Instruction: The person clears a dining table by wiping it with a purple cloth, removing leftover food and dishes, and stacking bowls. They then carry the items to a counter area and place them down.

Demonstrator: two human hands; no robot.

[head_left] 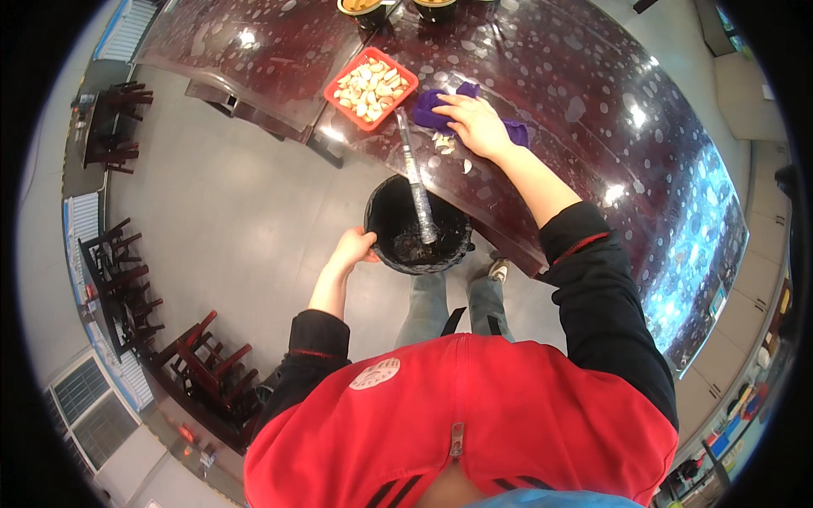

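A black bucket (pixel 380 212) stands or hangs just off the near edge of the table, and my left hand (pixel 354 248) is closed on its left rim. Flat on a crumpled purple cloth (pixel 430 107), my right hand (pixel 476 125) has its fingers stretched out and a little apart. Beside the cloth lie pale garlic skins (pixel 443 143), with one more scrap nearer the edge. To the left, a red square tray (pixel 331 90) holds many peeled garlic cloves (pixel 370 88). A long grey speckled rod (pixel 415 182) slants from the tabletop into the bucket; its kind is unclear.
The dark red glossy table (pixel 584 110) stretches away to the right. Two bowls (pixel 362 10) with yellowish contents sit at its far side. Dark wooden stools (pixel 212 364) are stacked along the left. Cabinets (pixel 720 356) line the right.
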